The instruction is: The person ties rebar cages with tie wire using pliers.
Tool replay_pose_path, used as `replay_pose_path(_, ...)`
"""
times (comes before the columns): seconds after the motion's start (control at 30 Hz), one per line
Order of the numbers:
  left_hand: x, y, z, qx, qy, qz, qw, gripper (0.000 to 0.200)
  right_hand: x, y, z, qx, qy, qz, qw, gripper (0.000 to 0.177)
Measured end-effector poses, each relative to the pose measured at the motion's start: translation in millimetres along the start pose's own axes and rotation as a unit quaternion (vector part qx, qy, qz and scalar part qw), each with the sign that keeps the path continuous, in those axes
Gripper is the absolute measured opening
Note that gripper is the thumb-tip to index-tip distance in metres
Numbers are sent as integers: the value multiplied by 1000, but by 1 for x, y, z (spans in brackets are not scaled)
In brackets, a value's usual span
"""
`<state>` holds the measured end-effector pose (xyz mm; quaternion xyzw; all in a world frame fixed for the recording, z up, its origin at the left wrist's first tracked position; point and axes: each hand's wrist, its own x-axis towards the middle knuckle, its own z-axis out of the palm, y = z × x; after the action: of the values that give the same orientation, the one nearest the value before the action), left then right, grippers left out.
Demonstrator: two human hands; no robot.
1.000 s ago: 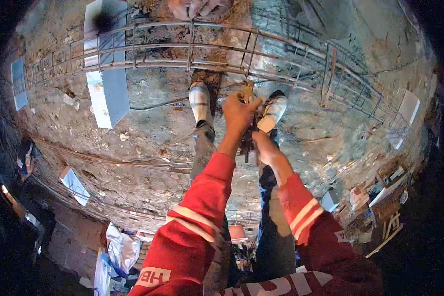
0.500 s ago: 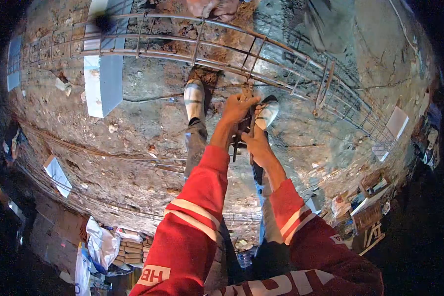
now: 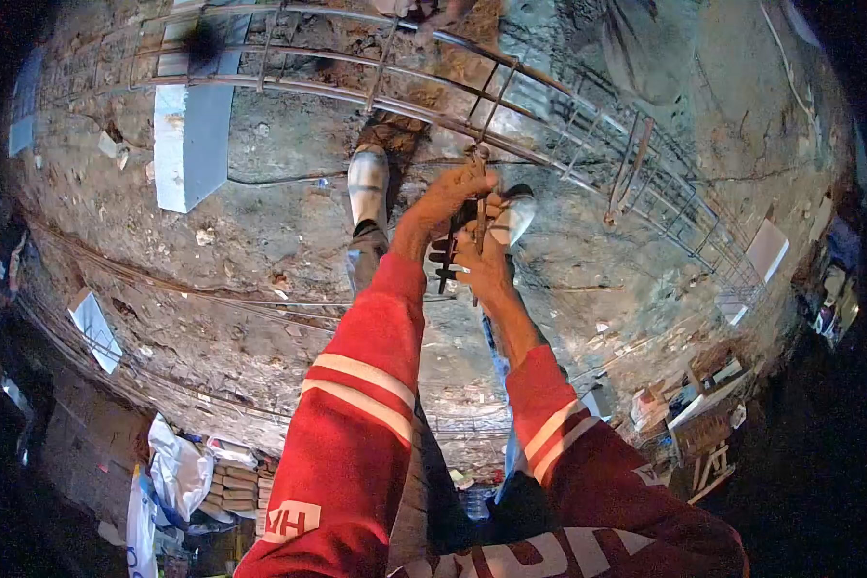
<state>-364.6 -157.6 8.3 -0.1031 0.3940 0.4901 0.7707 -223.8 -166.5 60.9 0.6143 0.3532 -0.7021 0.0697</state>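
Observation:
In the head view, a pair of dark long-handled pincers (image 3: 481,229) points away from me, its head against the lower bar of the rebar cage (image 3: 424,113). My left hand (image 3: 450,200) is closed around the upper part of the pincers, close to the head. Just below it, my right hand (image 3: 486,249) grips a handle, with its fingers curled. The handle ends stick out beneath my hands. Whatever the jaws bite on is too small to make out. My shoes stand on either side of the tool.
Another person's hands (image 3: 432,10) are at the cage's far side. White-and-grey blocks (image 3: 170,144) lie on the rough dirt ground (image 3: 279,231). Thin rods run along the ground at left. Stacked bricks (image 3: 229,489) and bags are at lower left; wooden pieces (image 3: 708,424) lie at lower right.
The view has shifted slightly, so the cage sits higher in it. My right hand has moved up the pincers, closer to my left. The other person's hands are nearer the top edge.

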Motion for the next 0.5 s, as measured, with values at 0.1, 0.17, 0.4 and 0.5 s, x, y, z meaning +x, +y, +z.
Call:
replay_pose_path(0.1, -1, 1, -2, 26, -2, 0, 1000, 27, 1, 6, 7, -19, 17, -15, 1000, 35)
replay_pose_path(0.17, 0, 0, -5, 51, -2, -6, 999, 28, 12, 23, 8, -36, 32, -34, 998, 35)
replay_pose_path(0.4, 9, -2, -15, 67, -41, -18, 997, 27, 29, 44, 14, -135, 117, -181, 967, 37)
replay_pose_path(0.5, 15, -7, -18, 54, -21, 14, 998, 27, 31, 42, 20, -106, 157, -217, 958, 30)
